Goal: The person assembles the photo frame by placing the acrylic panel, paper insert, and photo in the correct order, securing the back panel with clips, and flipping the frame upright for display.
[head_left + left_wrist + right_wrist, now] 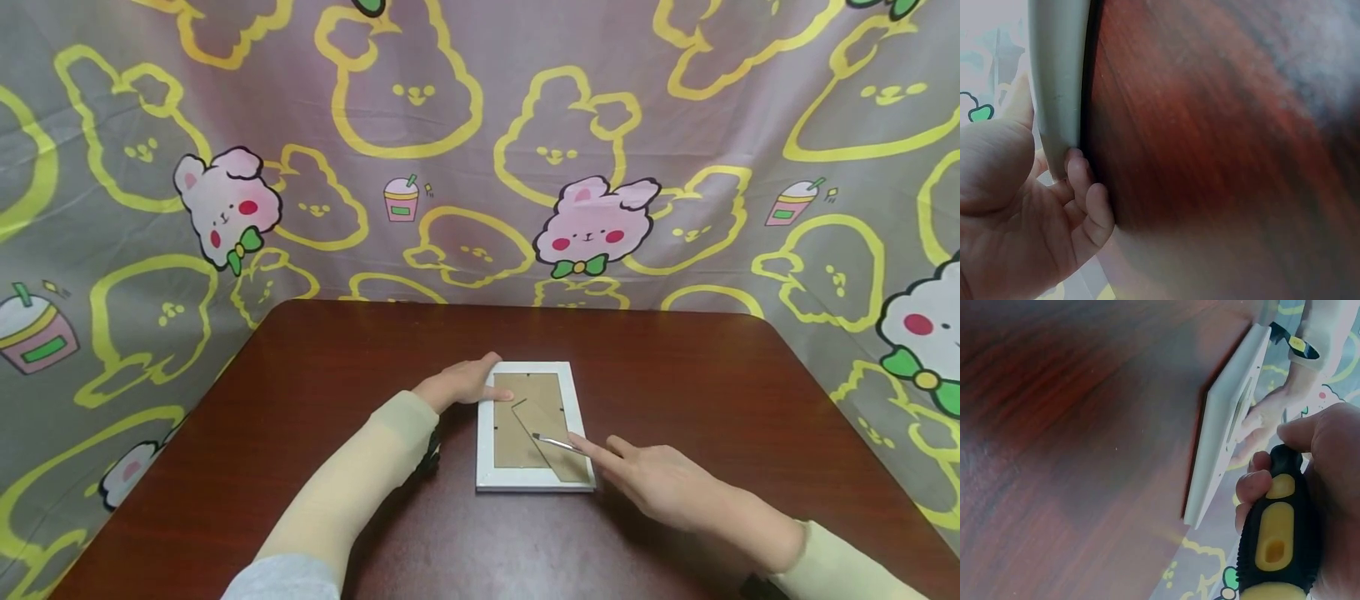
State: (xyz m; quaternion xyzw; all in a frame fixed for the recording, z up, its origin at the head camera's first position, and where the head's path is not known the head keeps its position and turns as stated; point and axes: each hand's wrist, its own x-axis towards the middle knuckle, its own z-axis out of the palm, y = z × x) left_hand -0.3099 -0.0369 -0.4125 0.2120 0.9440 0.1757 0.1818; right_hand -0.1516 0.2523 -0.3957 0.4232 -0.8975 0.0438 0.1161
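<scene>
A white picture frame [486, 450] lies face down on the table, its brown backing board [513, 450] and slanting stand leg [564, 467] facing up. My left hand [461, 383] grips the frame's upper left side, thumb over the backing; in the left wrist view, curled fingers [1079, 181] meet the frame's edge [1060, 75]. In my right hand [663, 483] is a screwdriver, its metal shaft [558, 443] pointing left with the flat tip over the stand leg. The right wrist view shows its black and yellow handle [1279, 531] held in the fingers.
The dark reddish wooden table [360, 358] extends around the frame on all sides. Behind it hangs a cloth [465, 100] printed with cartoon rabbits and yellow outlines. Small dark tabs [562, 409] stand along the backing's edges.
</scene>
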